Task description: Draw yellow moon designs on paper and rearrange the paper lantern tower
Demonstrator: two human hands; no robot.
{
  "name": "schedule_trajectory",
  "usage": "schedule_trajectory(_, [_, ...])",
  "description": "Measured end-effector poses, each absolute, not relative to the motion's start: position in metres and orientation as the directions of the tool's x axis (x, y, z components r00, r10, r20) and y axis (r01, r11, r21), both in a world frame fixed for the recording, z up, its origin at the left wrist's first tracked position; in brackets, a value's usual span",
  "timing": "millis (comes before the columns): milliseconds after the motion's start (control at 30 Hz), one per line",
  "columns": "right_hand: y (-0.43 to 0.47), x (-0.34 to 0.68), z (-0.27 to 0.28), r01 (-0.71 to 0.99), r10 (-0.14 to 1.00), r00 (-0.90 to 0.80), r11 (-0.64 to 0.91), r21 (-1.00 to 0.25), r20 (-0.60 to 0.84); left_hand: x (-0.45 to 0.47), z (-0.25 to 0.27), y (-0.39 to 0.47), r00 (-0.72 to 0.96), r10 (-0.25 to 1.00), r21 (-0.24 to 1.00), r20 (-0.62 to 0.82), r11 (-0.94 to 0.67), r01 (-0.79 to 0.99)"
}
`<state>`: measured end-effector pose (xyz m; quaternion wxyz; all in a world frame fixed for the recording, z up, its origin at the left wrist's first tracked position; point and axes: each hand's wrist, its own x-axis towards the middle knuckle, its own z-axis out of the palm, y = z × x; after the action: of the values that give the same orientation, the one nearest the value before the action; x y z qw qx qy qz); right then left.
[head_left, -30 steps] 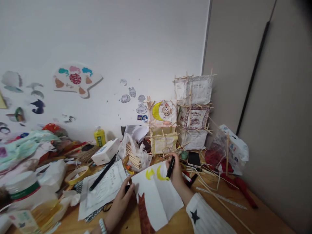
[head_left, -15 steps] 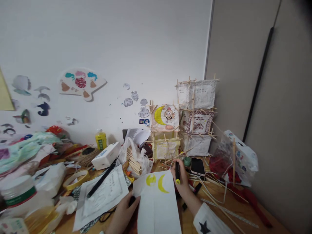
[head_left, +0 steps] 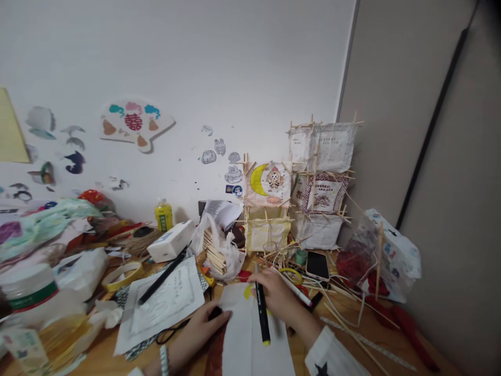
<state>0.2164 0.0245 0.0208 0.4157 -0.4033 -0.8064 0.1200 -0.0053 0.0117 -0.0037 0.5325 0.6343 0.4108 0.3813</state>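
Note:
A long white sheet of paper (head_left: 242,339) lies before me, with a yellow shape (head_left: 248,292) drawn near its far end. My right hand (head_left: 274,293) is closed around a black marker (head_left: 262,313) with a yellow end, held over the sheet's upper part; it covers most of the drawing. At the paper's left edge rests my left hand (head_left: 205,325), thumb on the edge and fingers curled round a small black piece (head_left: 215,313) that looks like a marker cap. Beyond the sheet stands a stick frame holding a panel with a coloured moon (head_left: 259,180).
A drawn sheet (head_left: 156,308) with a black pen (head_left: 162,279) lies left, near a tape roll (head_left: 123,277). A bag of sticks (head_left: 215,253), a phone (head_left: 318,265) and a white marker (head_left: 295,290) lie behind. Left front stands a large jar (head_left: 31,297).
My right hand has moved left from beside the sheet to over its drawing, with the marker. The white marker and a yellow ring now show behind it. The view has shifted slightly.

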Motion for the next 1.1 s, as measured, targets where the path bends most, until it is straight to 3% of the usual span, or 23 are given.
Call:
schedule_trajectory(67, [0.029,0.213,0.017,0.499,0.798,-0.244,0.591,-0.634,0.551,-0.007,-0.005,0.013,0.346,0.938,0.997,-0.016,0.040,-0.063])
schedule_trajectory(167, [0.035,0.213,0.016,0.350,0.849,-0.015,0.499,-0.793,0.528,-0.013,-0.007,0.018,0.419,0.906,0.903,-0.056,0.225,-0.366])
schedule_trajectory(300, [0.030,0.212,0.018,0.210,0.848,0.174,0.465,-0.860,0.501,-0.019,-0.005,0.029,0.595,0.804,0.767,0.002,0.380,-0.516])
schedule_trajectory(433, [0.011,0.199,0.009,0.128,0.910,0.182,0.352,-0.927,0.371,-0.022,0.009,0.030,0.585,0.811,0.740,-0.008,0.398,-0.542])
schedule_trajectory(533, [-0.001,0.190,-0.002,0.033,0.973,0.062,0.221,-0.975,0.223,-0.028,0.018,0.033,0.492,0.862,0.747,-0.117,0.403,-0.529])
schedule_trajectory(600, [-0.004,0.190,-0.007,0.055,0.977,0.007,0.213,-0.975,0.214,-0.034,0.020,0.039,0.401,0.900,0.765,-0.174,0.379,-0.520])
schedule_trajectory(733, [0.001,0.199,-0.003,0.264,0.933,0.020,0.342,-0.902,0.360,-0.041,0.020,0.048,0.236,0.964,0.883,-0.125,0.216,-0.417])
schedule_trajectory(867, [0.011,0.207,0.011,0.342,0.906,0.012,0.394,-0.853,0.423,-0.030,0.025,0.036,0.038,0.997,0.993,0.064,-0.060,-0.099])
schedule_trajectory(933, [0.013,0.211,0.016,0.313,0.907,-0.049,0.412,-0.856,0.419,-0.018,0.026,0.019,0.184,0.954,0.951,0.237,-0.266,0.156])
schedule_trajectory(1000, [0.013,0.217,0.016,0.259,0.898,-0.160,0.439,-0.860,0.410,-0.004,0.023,-0.001,0.578,0.752,0.769,0.317,-0.560,0.308])
schedule_trajectory(1067, [0.013,0.225,0.012,0.221,0.883,-0.243,0.454,-0.863,0.402,0.010,0.018,-0.019,0.813,0.475,0.514,0.335,-0.816,0.265])
schedule_trajectory(1100, [0.013,0.229,0.010,0.225,0.885,-0.255,0.446,-0.866,0.390,0.016,0.014,-0.025,0.841,0.418,0.427,0.344,-0.867,0.256])
